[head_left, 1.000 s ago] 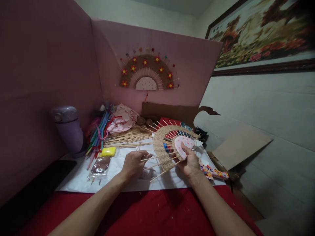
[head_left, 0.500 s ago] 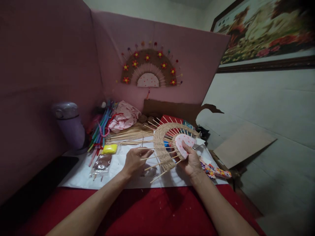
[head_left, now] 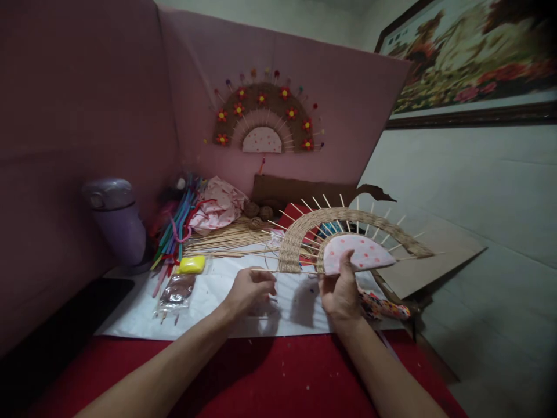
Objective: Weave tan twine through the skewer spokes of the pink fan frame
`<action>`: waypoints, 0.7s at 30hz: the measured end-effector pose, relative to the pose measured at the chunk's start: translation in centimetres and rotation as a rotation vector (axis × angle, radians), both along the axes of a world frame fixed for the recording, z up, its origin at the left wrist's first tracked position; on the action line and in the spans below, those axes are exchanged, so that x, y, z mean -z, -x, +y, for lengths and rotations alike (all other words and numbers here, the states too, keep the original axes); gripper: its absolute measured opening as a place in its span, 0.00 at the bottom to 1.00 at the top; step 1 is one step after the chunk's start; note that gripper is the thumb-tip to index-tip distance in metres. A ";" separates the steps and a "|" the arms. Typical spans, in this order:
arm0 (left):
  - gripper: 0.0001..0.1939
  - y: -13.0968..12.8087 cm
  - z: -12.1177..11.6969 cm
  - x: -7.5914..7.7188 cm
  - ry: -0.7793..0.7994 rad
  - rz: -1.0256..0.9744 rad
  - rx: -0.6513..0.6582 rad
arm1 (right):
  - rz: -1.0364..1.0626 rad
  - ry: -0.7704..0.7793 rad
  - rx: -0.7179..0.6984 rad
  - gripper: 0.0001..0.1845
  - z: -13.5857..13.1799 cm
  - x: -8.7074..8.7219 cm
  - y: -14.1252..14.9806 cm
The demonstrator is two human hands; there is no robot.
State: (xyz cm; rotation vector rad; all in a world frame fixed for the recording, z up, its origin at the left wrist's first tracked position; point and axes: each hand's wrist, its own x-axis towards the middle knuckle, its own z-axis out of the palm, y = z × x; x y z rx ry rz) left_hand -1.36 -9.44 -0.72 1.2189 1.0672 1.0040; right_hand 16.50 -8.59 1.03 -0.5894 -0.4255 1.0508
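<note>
My right hand (head_left: pixel 342 290) grips a woven half-round fan by its flat pink dotted centre (head_left: pixel 357 253), thumb on the front and fingers behind. Thin wooden sticks radiate from that centre through a woven band of tan twine (head_left: pixel 292 244). Beside the fan's left end is my left hand (head_left: pixel 252 290), its fingers curled in a pinch near the lowest stick. Whatever those fingers hold is hidden or too small to make out. The fan hangs tilted above the white paper (head_left: pixel 209 313).
A finished-looking fan (head_left: pixel 261 96) with flowers hangs on the pink board. At left stand a purple bottle (head_left: pixel 119 223) and pipe cleaners (head_left: pixel 180 215). Wooden sticks (head_left: pixel 226 239), dotted cloth (head_left: pixel 220 203), twine balls (head_left: pixel 255 222) and a yellow clay packet (head_left: pixel 192 265) lie behind my hands.
My right hand has turned the fan so its straight edge lies nearly level, and its far end now reaches out to the right. My left hand has moved slightly right and down.
</note>
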 end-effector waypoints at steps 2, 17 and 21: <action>0.13 -0.4 -0.6 -0.2 0.181 -0.243 0.181 | -0.072 -0.002 0.081 0.18 -0.4 -0.2 0.7; 0.11 -1.3 -1.6 -0.6 0.308 -0.716 0.220 | -0.613 0.037 0.115 0.09 -2.8 4.8 5.0; 0.05 1.0 0.3 -2.0 0.292 -0.732 0.016 | -0.700 0.005 0.078 0.15 -3.1 4.7 4.2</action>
